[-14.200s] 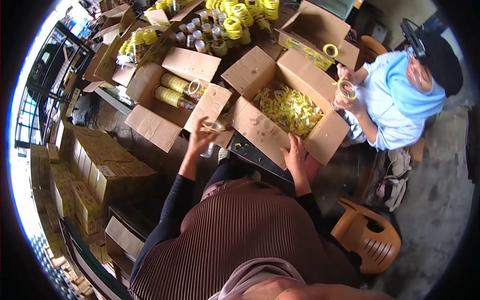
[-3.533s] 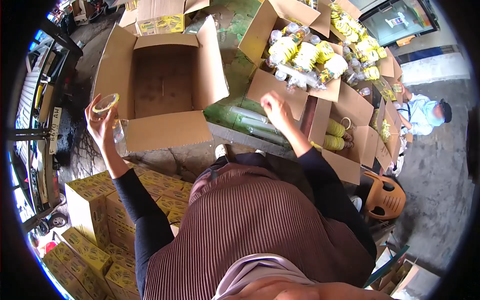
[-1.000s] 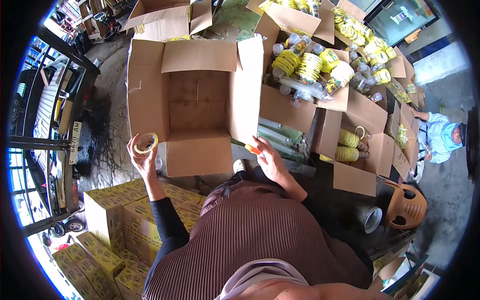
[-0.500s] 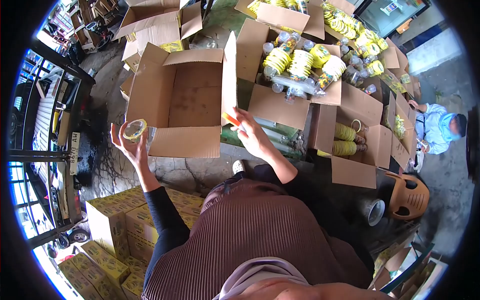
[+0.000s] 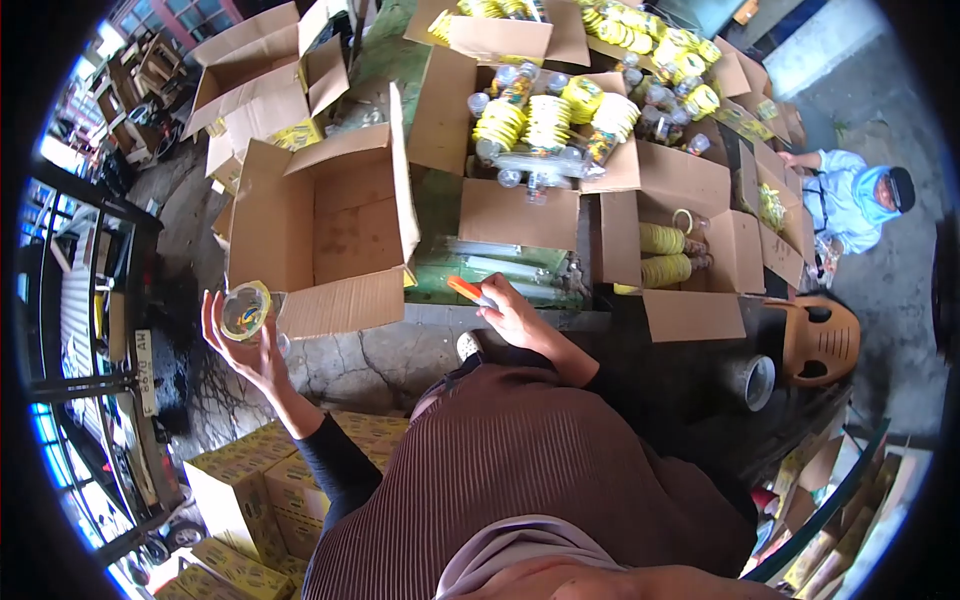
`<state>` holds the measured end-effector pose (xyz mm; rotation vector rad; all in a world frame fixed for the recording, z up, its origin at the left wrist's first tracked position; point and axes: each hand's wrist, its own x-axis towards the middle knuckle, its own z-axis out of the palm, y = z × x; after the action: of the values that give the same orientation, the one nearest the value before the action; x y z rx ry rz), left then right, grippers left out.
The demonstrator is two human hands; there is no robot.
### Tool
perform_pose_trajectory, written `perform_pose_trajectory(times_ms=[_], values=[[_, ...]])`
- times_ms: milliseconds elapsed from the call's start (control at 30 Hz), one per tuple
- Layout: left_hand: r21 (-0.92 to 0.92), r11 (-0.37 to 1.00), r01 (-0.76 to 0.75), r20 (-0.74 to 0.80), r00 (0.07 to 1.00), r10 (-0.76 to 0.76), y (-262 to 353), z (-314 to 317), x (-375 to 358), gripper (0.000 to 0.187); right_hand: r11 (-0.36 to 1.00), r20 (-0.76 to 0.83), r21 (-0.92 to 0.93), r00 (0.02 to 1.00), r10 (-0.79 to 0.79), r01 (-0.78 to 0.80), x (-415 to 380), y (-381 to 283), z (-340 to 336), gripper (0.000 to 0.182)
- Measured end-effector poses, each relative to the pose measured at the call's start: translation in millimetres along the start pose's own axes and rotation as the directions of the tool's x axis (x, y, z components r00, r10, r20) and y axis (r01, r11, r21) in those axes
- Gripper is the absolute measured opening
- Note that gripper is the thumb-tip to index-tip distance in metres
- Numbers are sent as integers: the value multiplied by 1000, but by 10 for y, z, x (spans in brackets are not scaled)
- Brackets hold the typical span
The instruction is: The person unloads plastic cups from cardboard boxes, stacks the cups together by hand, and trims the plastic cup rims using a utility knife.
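Raised at the left, my left hand (image 5: 252,358) has its fingers curled round a clear plastic cup (image 5: 244,314) with a yellow rim. Its round opening faces up toward me, and some coloured print shows on it. Beside it stands an open cardboard box (image 5: 272,215), its flaps folded out and its bottom bare. My right hand (image 5: 518,316) is closed on an orange cutter (image 5: 464,289) that points up and left, past the box's right side and above the edge of the green table (image 5: 430,282).
Behind, a cardboard box (image 5: 520,215) holds stacked yellow-rimmed cups (image 5: 548,122). Another box (image 5: 695,316) to the right contains yellow stacks. A person (image 5: 862,205) in light blue works at far right, near a brown plastic chair (image 5: 825,340). Yellow printed cartons (image 5: 235,475) stand at lower left.
My view has shifted, so the boxes sit further left. My left hand has lowered with the cup, which shows larger now. My right hand has drawn away from the box's flap with the cutter.
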<state>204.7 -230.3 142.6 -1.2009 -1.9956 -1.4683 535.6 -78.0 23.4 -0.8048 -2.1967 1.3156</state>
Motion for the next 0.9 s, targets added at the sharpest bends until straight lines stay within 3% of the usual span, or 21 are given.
perform_pose_trajectory(times_ms=[67, 133, 200, 233, 267, 400, 533, 600, 633, 667, 733, 800, 900], values=[[-120, 993, 3, 29, 1000, 0, 171, 140, -28, 65, 999, -29, -41, 999, -27, 26, -86, -15, -66, 26], [-185, 977, 104, 119, 989, -83, 369, 261, -70, 65, 998, -53, -16, 997, -64, 63, -181, 26, -133, 29], [-199, 977, 75, 189, 981, -36, 574, 424, -137, 68, 994, -92, 20, 990, -104, 107, -279, 48, -194, 31], [-340, 918, 204, 271, 956, -112, 743, 538, -206, 71, 995, -54, 77, 997, -62, 66, -341, 68, -248, 42], [-452, 825, 339, 369, 913, -174, 882, 638, -269, 73, 995, -48, 94, 999, -9, 14, -423, 85, -295, 41], [-508, 751, 422, 618, 786, -24, 1389, 1099, -652, 80, 998, -143, 35, 988, 64, -59, -761, 112, -550, 39], [-523, 659, 541, 788, 602, 131, 2058, 1498, -1141, 89, 996, -370, -30, 926, 72, -89, -1294, 288, -843, 38], [-472, 581, 663, 869, 461, 180, 2482, 1596, -1356, 92, 987, -505, -59, 857, 101, -151, -1611, 277, -1020, 41], [-459, 586, 668, 886, 393, 246, 2602, 1685, -1466, 92, 972, -525, 85, 819, 231, -220, -1757, 232, -1134, 44], [-446, 592, 672, 895, 323, 308, 2708, 1781, -1602, 91, 967, -554, 92, 794, 250, -239, -1907, 173, -1247, 44], [-431, 622, 654, 893, 208, 400, 2894, 1976, -1886, 69, 909, -579, 264, 700, 417, -322, -2217, 57, -1453, 46], [-308, 630, 713, 917, 45, 397, 3157, 2062, -2119, 56, 893, -647, 299, 616, 449, -337, -2509, 21, -1585, 43], [-235, 627, 743, 875, -120, 470, 3527, 2174, -2433, 52, 895, -723, 322, 531, 442, -308, -2914, 61, -1736, 39]])
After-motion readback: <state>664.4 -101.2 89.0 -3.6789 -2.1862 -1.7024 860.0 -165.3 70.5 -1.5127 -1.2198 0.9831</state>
